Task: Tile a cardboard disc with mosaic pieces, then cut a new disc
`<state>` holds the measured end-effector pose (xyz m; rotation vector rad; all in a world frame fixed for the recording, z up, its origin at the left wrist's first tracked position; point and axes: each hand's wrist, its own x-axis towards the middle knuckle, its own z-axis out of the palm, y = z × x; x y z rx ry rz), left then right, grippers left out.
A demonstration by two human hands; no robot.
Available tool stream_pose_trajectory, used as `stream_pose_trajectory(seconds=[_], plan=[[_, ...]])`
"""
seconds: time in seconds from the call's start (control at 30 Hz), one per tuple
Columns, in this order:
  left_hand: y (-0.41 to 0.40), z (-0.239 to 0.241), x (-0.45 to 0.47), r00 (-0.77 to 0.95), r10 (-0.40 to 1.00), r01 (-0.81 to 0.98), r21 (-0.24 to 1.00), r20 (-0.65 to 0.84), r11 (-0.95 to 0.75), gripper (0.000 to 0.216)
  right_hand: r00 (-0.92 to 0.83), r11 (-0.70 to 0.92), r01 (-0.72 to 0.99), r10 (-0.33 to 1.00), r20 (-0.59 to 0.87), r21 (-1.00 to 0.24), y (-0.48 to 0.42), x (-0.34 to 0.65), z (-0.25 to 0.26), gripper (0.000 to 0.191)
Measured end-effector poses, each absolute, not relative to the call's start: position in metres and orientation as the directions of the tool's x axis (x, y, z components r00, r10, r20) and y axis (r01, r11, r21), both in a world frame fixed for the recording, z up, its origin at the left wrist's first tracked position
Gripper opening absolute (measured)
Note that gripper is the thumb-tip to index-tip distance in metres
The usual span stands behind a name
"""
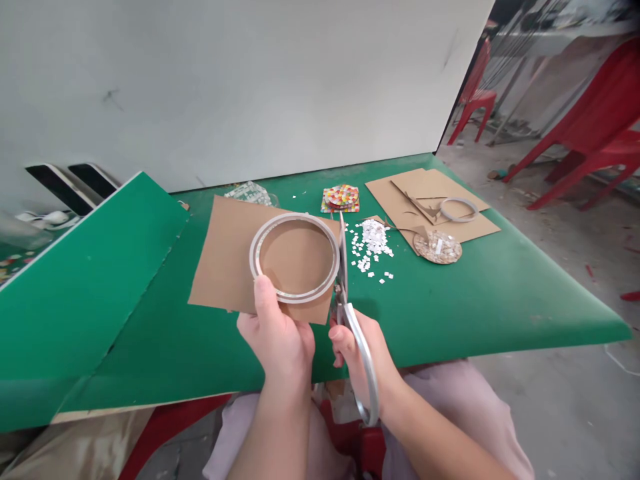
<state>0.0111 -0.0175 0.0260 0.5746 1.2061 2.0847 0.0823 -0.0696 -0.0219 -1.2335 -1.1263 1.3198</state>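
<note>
My left hand grips a brown cardboard sheet from below, its thumb pressing a pale round ring flat against the sheet. Cardboard shows through the middle of the ring. In my right hand is a pair of scissors with silver handles, blades pointing away from me. The blades stand upright at the sheet's right edge, close beside the ring. Whether they are biting into the cardboard, I cannot tell. Both hands are above the green table.
White square chips lie scattered beyond the scissors. Behind them sit colourful mosaic pieces. At right are cardboard sheets, another ring and a brown mosaic disc. A green board is at left; a white panel stands behind.
</note>
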Motion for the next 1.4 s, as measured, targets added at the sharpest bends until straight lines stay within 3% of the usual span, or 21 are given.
stream_pose_trajectory(seconds=[0.27, 0.47, 0.6, 0.83, 1.4], plan=[[-0.017, 0.028, 0.010, -0.689, 0.723, -0.325, 0.868, 0.055, -0.376, 0.019, -0.033, -0.124, -0.079, 0.992, -0.122, -0.989, -0.070, 0.083, -0.022, 0.050], [-0.016, 0.026, 0.008, -0.670, 0.742, -0.338, 0.877, 0.032, -0.342, 0.025, -0.190, -0.021, -0.135, 0.982, 0.005, -0.991, -0.071, 0.084, -0.012, 0.061], [-0.016, 0.027, 0.009, -0.660, 0.750, -0.343, 0.877, 0.029, -0.336, 0.035, -0.252, -0.018, -0.133, 0.968, 0.016, -0.991, -0.074, 0.085, -0.007, 0.064], [-0.017, 0.028, 0.010, -0.666, 0.746, -0.354, 0.874, 0.013, -0.332, 0.042, -0.254, -0.038, -0.102, 0.967, -0.011, -0.994, -0.077, 0.085, -0.009, 0.062], [-0.018, 0.026, 0.009, -0.711, 0.700, -0.283, 0.886, 0.065, -0.369, 0.033, -0.190, -0.037, -0.060, 0.981, -0.025, -0.998, -0.076, 0.083, -0.010, 0.063]])
